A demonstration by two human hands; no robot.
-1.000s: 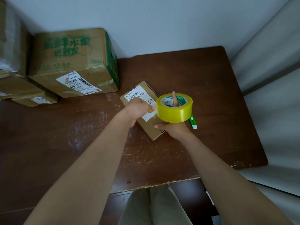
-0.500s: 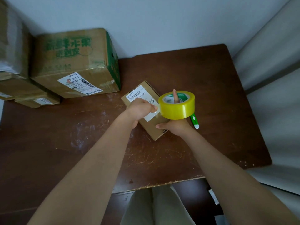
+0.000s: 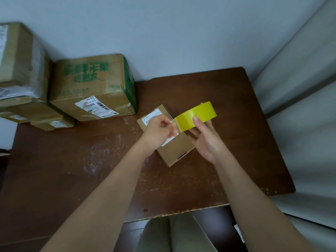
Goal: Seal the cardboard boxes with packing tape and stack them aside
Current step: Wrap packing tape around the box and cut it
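A small brown cardboard box (image 3: 176, 151) with a white barcode label lies on the dark wooden table (image 3: 72, 160), under both hands. My right hand (image 3: 205, 137) grips a yellow roll of packing tape (image 3: 196, 116) above the box, thumb across its outer face. My left hand (image 3: 160, 131) pinches the free clear end of the tape at the roll's left edge. The box's middle is hidden by my hands.
A large box with green print (image 3: 92, 88) stands at the back left against the wall. Further left is a stack of several more boxes (image 3: 20, 73), with flat ones (image 3: 52, 124) on the table. The table's front edge (image 3: 172, 213) runs near my lap.
The right hand turned the roll onto its side and shifted its grip to the outer face. The left hand drew a short strip of tape free. The green pen is now hidden.
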